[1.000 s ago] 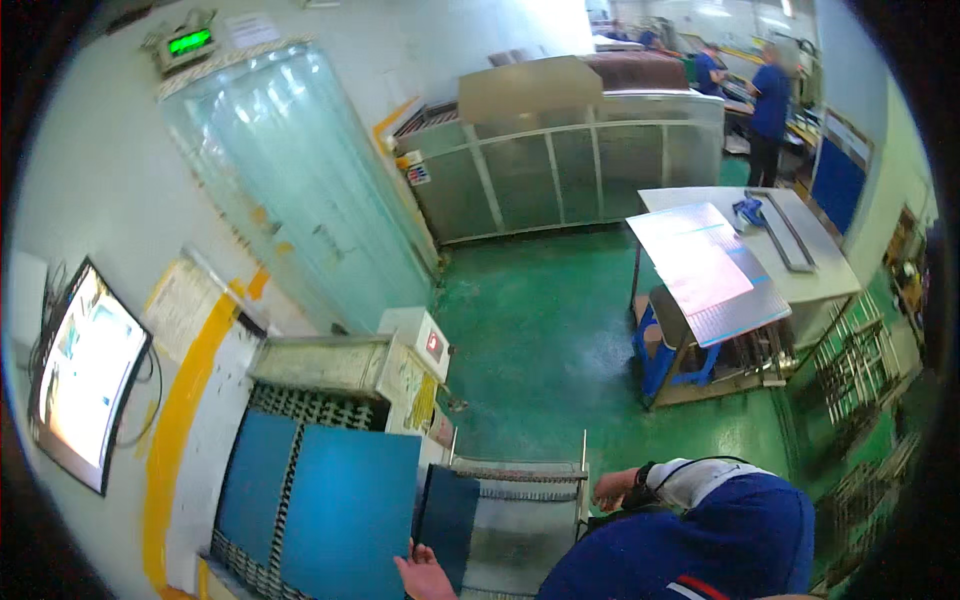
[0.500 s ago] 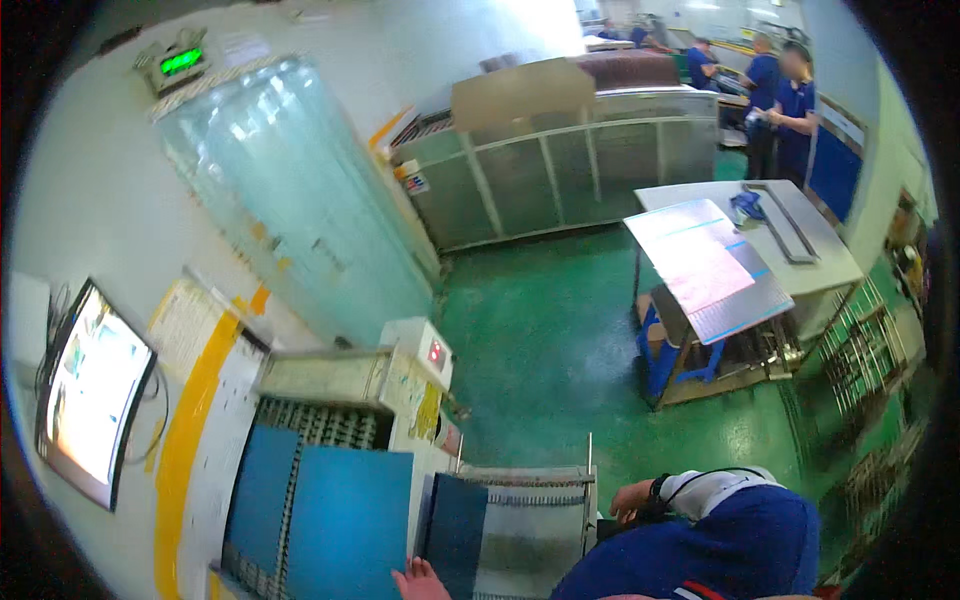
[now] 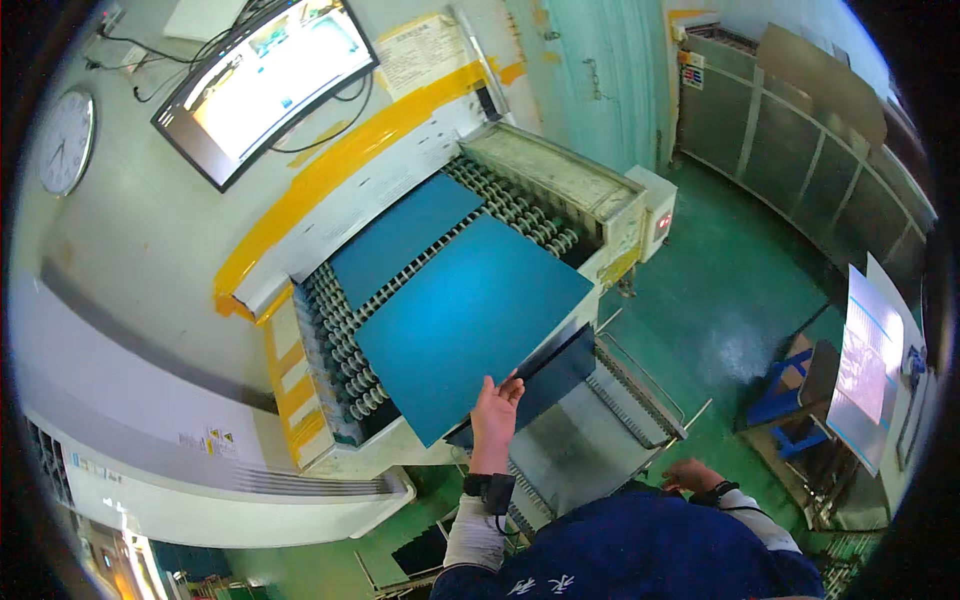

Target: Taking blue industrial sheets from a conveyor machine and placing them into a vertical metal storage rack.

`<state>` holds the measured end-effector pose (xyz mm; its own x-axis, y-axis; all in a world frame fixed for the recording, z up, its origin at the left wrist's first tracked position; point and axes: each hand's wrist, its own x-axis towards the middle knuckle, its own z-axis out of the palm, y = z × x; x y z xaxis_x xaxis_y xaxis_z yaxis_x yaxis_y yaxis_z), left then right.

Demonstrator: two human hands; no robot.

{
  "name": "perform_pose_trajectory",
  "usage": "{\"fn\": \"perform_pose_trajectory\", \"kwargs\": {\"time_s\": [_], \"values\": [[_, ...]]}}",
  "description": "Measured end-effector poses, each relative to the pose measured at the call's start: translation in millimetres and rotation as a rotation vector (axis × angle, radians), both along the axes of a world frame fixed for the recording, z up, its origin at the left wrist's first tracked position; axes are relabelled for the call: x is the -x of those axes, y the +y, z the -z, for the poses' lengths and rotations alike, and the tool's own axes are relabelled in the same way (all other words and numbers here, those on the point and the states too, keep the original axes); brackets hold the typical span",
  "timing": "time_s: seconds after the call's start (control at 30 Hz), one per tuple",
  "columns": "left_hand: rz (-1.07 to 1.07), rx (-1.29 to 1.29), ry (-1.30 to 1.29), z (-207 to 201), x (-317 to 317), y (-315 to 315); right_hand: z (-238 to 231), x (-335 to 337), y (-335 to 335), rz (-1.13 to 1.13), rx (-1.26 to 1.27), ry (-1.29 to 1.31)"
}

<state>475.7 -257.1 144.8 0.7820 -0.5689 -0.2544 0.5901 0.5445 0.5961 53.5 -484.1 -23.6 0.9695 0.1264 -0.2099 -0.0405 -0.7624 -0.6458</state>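
Note:
A large blue panel [image 3: 470, 320] lies flat on the rollers [image 3: 365, 395] of a conveyor machine, with a smaller blue panel [image 3: 405, 238] behind it. My left hand [image 3: 495, 408] is at the large panel's near edge, fingers apart; whether it touches the edge I cannot tell. Just beyond that edge, a dark blue panel [image 3: 562, 380] stands in a slotted metal rack [image 3: 640, 385] beside the machine. My right hand [image 3: 693, 476] is by the rack's near right corner, fingers loosely bent and apart, with nothing seen in it.
On the wall hang a monitor [image 3: 268, 85] and a clock [image 3: 68, 142]. A white air-conditioner-like unit [image 3: 240, 500] fills the near left. To the right, a table holds pale sheets [image 3: 868, 360], with blue stools [image 3: 780, 390] beneath. A small control box [image 3: 655, 212] sits on the machine's far corner.
My view has swung left and down toward the machine, so the monitor and panels shift right in the picture. More of my left arm shows, its hand still by the large panel's edge.

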Motion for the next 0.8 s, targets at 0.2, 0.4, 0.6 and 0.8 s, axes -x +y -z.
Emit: {"fn": "perform_pose_trajectory", "kwargs": {"time_s": [0.2,0.4,0.6,0.8], "values": [[-0.01,-0.021,-0.009,-10,-1,1,64,17,-10,0.028,-0.059,-0.071],[-0.02,-0.013,-0.037,-5,-4,3,18,-3,-7,0.161,-0.128,0.31],[0.048,-0.308,-0.204,9,-13,1,50,12,-12,0.343,-0.577,0.308],[0.101,-1.339,-1.404,52,-12,26,-12,-28,1,0.924,-0.992,0.655]]}}
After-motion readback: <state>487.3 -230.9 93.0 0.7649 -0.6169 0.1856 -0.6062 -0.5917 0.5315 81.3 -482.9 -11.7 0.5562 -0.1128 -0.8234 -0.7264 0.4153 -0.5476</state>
